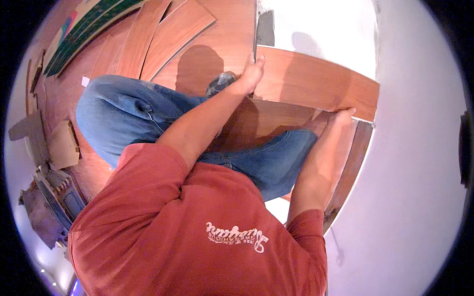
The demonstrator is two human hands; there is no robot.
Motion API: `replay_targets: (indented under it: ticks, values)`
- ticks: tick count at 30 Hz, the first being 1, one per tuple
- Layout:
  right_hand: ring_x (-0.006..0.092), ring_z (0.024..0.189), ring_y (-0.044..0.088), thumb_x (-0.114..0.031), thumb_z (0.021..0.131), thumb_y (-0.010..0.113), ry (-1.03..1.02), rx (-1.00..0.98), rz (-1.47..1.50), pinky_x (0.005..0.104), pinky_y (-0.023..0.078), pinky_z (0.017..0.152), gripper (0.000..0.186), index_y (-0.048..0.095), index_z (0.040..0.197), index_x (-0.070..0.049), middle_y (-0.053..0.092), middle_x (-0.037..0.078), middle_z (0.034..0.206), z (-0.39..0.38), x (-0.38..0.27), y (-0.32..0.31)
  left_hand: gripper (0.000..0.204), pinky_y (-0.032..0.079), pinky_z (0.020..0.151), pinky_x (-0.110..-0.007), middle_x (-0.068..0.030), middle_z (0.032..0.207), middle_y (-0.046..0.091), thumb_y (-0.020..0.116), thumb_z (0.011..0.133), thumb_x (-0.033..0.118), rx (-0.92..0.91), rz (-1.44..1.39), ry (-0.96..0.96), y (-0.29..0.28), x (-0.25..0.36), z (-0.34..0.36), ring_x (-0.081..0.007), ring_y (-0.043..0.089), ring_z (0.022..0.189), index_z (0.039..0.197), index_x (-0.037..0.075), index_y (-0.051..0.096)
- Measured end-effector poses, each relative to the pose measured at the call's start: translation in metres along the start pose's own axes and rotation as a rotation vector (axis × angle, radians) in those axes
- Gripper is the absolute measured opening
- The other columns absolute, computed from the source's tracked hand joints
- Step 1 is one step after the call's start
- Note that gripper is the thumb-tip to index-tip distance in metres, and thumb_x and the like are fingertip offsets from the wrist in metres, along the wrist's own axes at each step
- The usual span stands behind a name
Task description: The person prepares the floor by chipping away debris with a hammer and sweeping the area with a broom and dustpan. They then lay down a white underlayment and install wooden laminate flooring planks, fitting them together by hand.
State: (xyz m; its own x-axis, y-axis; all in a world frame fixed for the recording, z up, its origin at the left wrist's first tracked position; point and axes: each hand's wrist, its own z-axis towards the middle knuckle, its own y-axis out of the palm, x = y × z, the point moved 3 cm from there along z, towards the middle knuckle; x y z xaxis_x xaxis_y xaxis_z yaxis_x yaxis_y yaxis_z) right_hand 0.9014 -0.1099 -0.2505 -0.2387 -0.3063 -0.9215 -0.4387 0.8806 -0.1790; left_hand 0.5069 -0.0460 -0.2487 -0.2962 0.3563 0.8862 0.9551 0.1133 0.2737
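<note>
A reddish-brown wood floor plank lies crosswise in front of me, its right end close to the pale wall. At the plank's left end, my left hand is closed on the short edge, thumb upward. My right hand grips the near long edge close to the right end, fingers partly hidden under my wrist. Beyond the plank is a white floor surface with a grey patch at its left. Laid brown flooring shows on the near side, between my legs.
Loose planks lie overlapping at the far left, near a stack of long green-faced boards. Cardboard pieces and a tool-like box sit at the left. The pale wall bounds the right side.
</note>
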Motion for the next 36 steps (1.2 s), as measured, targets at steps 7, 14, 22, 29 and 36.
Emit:
replay_targets:
  ticks: [7,14,22,29,36]
  values:
    - [0.0403,0.132,0.058,-0.049,0.111,0.032,0.211,0.042,-0.413,0.0482,0.048,0.111,0.071,0.053,0.14,0.012,0.059,0.027,0.141,-0.053,-0.051,0.011,0.063,0.046,0.099,-0.042,-0.0155,0.125,0.06,0.056,0.107,0.036,0.166,0.166,-0.077,-0.011,-0.028,0.005,-0.0251,0.055,0.113,0.151,-0.003,0.037]
    - [0.0454,0.121,0.065,-0.041,0.106,0.05,-0.05,0.409,-0.643,0.0558,0.049,0.105,0.068,0.047,0.138,0.019,0.061,0.042,0.128,-0.002,-0.012,0.021,0.053,0.047,0.079,-0.036,-0.0045,0.095,0.061,0.054,0.107,0.043,0.181,0.254,-0.372,-0.03,-0.037,0.003,-0.0158,0.053,0.085,0.134,-0.003,0.058]
    - [0.0465,0.135,0.055,-0.038,0.105,0.056,0.044,0.353,-0.417,0.0492,0.042,0.115,0.078,0.027,0.153,0.016,0.049,0.035,0.149,-0.052,-0.045,0.028,0.05,0.041,0.092,-0.03,-0.0033,0.116,0.056,0.055,0.108,0.044,0.181,0.137,-0.195,-0.033,-0.028,0.004,-0.0149,0.05,0.102,0.136,0.003,0.052]
    - [0.0495,0.136,0.051,-0.037,0.105,0.056,0.03,0.364,-0.454,0.0507,0.043,0.114,0.085,0.017,0.156,0.018,0.042,0.041,0.151,-0.04,-0.03,0.028,0.043,0.048,0.082,-0.031,-0.0096,0.105,0.062,0.064,0.105,0.041,0.222,0.569,0.047,-0.052,-0.012,0.019,-0.018,0.059,0.094,0.114,-0.001,0.058]
    - [0.0505,0.128,0.058,-0.036,0.106,0.052,0.002,0.332,-0.445,0.0518,0.047,0.11,0.078,0.023,0.152,0.021,0.05,0.044,0.141,-0.045,-0.034,0.024,0.039,0.039,0.05,-0.032,-0.001,0.065,0.054,0.066,0.103,0.037,-0.052,0.254,-0.234,-0.052,0.015,0.016,-0.0145,0.048,0.055,0.078,0.007,0.062]
